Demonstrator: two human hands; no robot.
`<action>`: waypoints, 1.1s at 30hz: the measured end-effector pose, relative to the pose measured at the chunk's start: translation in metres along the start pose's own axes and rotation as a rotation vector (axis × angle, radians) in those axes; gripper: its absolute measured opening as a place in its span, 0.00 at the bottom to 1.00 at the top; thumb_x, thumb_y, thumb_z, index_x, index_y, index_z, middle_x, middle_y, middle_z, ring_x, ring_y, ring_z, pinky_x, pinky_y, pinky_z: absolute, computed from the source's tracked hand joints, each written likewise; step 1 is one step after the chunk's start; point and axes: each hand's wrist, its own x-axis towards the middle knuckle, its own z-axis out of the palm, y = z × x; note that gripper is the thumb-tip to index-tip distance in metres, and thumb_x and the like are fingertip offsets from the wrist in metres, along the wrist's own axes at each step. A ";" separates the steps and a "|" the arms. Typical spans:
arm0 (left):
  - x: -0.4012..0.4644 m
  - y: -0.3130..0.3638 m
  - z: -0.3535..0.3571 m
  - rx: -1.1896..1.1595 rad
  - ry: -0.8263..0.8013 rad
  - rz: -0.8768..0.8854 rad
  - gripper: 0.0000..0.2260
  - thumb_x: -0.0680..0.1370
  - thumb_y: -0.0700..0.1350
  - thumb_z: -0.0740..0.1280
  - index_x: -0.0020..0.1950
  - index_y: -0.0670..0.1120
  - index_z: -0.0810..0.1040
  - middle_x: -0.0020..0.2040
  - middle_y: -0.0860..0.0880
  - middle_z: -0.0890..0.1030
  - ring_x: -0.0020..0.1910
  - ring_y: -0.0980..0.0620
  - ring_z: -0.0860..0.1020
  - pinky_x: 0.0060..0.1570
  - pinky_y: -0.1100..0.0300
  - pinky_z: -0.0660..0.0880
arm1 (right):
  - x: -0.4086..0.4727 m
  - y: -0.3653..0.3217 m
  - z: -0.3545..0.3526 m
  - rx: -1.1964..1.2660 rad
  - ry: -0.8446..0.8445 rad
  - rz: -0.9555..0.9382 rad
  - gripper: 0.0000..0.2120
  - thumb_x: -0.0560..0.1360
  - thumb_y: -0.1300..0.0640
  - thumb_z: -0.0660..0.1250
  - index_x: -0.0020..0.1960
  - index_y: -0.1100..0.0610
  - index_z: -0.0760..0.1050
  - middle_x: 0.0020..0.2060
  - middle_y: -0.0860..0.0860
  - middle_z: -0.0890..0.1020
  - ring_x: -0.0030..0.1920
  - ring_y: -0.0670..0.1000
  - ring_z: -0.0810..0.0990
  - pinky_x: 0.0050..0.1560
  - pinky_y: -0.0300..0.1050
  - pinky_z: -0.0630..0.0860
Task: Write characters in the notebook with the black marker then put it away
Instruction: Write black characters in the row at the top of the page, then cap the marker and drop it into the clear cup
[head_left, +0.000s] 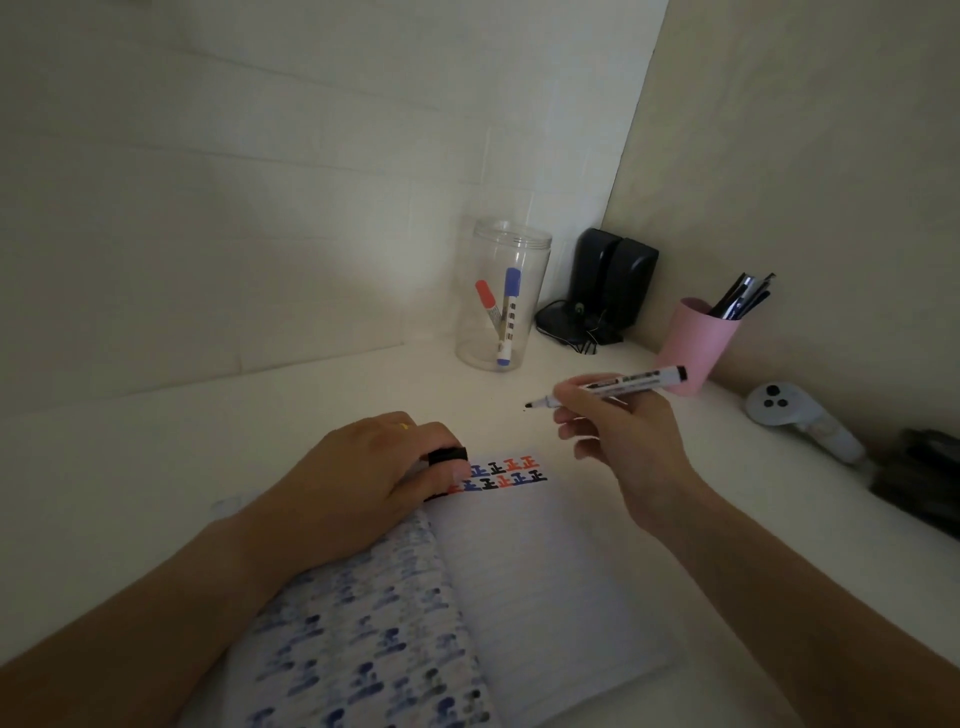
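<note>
An open lined notebook (545, 571) lies on the white desk, with two rows of red, blue and black characters (506, 473) along its top edge. My right hand (618, 431) holds the uncapped black marker (618, 387) in the air above and to the right of the page, tip pointing left. My left hand (374, 467) rests on the notebook's upper left corner and grips the black marker cap (448, 455) between its fingers. The left-hand page shows blue and black ink marks bled through.
A clear plastic jar (501, 296) holding a red marker (488, 306) and a blue marker (509, 317) stands at the back. Right of it are black speakers (613, 280), a pink cup (693, 343) of pens, a white controller (795, 415) and a dark object (924, 483).
</note>
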 end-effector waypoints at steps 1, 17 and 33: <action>-0.001 0.001 -0.001 0.007 0.010 -0.004 0.16 0.81 0.64 0.54 0.56 0.59 0.77 0.44 0.56 0.81 0.43 0.57 0.78 0.47 0.54 0.76 | 0.003 -0.005 0.005 0.020 -0.001 0.028 0.08 0.73 0.59 0.76 0.50 0.61 0.83 0.36 0.55 0.85 0.33 0.50 0.81 0.35 0.42 0.78; -0.003 -0.004 0.004 0.067 0.158 -0.092 0.10 0.84 0.55 0.55 0.53 0.52 0.72 0.48 0.54 0.77 0.45 0.54 0.75 0.48 0.55 0.73 | 0.001 0.018 0.004 0.404 -0.131 -0.039 0.06 0.77 0.63 0.68 0.48 0.62 0.84 0.35 0.57 0.86 0.35 0.51 0.84 0.36 0.39 0.81; 0.001 -0.001 0.000 0.097 0.215 0.018 0.10 0.82 0.56 0.60 0.56 0.54 0.78 0.46 0.58 0.75 0.44 0.56 0.74 0.44 0.60 0.74 | -0.016 0.018 0.012 0.253 -0.329 -0.129 0.12 0.68 0.58 0.73 0.49 0.63 0.86 0.35 0.59 0.85 0.37 0.53 0.82 0.42 0.46 0.79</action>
